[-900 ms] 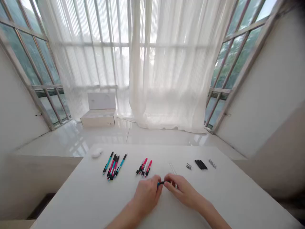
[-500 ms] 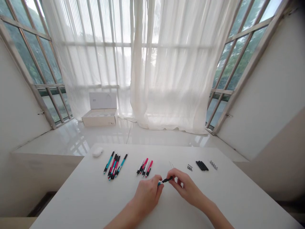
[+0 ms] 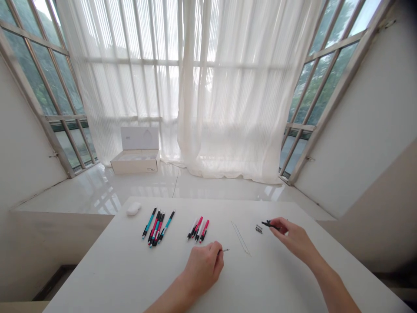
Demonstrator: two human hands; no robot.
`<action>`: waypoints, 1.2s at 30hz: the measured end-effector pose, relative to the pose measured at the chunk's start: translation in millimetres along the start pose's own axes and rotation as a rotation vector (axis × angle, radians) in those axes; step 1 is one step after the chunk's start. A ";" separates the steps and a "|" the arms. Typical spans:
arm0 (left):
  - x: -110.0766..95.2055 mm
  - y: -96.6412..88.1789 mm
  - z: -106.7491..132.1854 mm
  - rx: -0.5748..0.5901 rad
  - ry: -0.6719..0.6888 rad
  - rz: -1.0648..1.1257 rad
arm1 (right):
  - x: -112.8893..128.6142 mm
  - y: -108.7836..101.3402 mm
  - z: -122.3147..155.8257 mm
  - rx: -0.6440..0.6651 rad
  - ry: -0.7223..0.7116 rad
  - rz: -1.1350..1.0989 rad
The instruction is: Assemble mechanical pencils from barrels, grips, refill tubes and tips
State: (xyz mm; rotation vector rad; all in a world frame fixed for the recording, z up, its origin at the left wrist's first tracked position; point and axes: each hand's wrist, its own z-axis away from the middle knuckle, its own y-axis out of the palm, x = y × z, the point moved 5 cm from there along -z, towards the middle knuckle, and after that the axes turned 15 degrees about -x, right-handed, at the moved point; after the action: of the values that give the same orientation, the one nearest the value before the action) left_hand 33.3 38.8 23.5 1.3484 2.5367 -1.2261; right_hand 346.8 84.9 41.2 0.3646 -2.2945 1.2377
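My left hand (image 3: 203, 271) rests low on the white table (image 3: 107, 261), pinching a thin pen refill (image 3: 224, 250) whose tip pokes out past the fingers. The barrel of that refill is hidden in the hand. My right hand (image 3: 291, 237) is at the right, holding a black pen part (image 3: 269, 224) between its fingertips, just beside a small pile of metal pen parts (image 3: 259, 228). Two thin refills (image 3: 240, 237) lie between my hands. Farther left are a group of pink and white pens (image 3: 198, 229) and a group of teal and pink pens (image 3: 158, 228).
A white oval object (image 3: 133, 208), perhaps a computer mouse, sits near the table's far left corner. Beyond the table's far edge, an open white box (image 3: 135, 150) stands on the glossy floor before sheer curtains. Walls and windows flank the room.
My right hand has carried the black pen part away to the right and now covers the spot where the black and silver pieces lay. My hands have separated, uncovering the thin refills.
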 end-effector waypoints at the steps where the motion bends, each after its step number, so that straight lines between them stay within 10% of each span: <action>1: -0.5 -0.2 -0.1 0.000 0.003 0.002 | -11.3 -0.5 -3.0 -0.027 0.023 0.043; 15: -4.5 -2.9 0.0 -0.003 0.043 -0.020 | -12.1 23.1 10.4 -0.074 0.086 0.401; 20: -4.4 -2.8 0.0 0.003 0.033 -0.032 | 5.8 17.8 8.2 -0.119 0.005 0.210; 30: -3.6 -0.5 -0.3 0.050 0.026 -0.061 | 135.1 48.4 79.0 0.506 -0.335 -0.373; 36: -3.0 0.2 0.8 0.064 0.013 -0.060 | 116.7 37.7 60.4 0.447 -0.350 -0.307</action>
State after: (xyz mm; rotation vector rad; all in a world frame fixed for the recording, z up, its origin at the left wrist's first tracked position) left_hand 35.0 36.2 23.9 1.3059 2.5862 -1.3241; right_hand 213.6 55.6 50.9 1.1247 -2.0971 1.6125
